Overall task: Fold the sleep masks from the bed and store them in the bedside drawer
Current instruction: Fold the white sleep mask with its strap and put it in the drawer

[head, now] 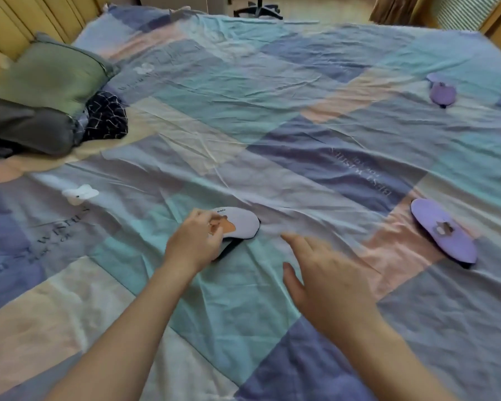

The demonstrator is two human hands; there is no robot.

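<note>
Your right hand point(321, 282) hovers nearest, fingers spread, holding nothing. Just beyond, your left hand point(198, 241) pinches the near end of the pale sleep mask point(240, 224), lying mid-bed on the patchwork quilt point(243, 117). It looks light and floppy, so fold it end to end. Two purple masks point(443, 233) lie toward the bed's right edge. No drawer shows; your fingers hide the pale mask's strap.
</note>
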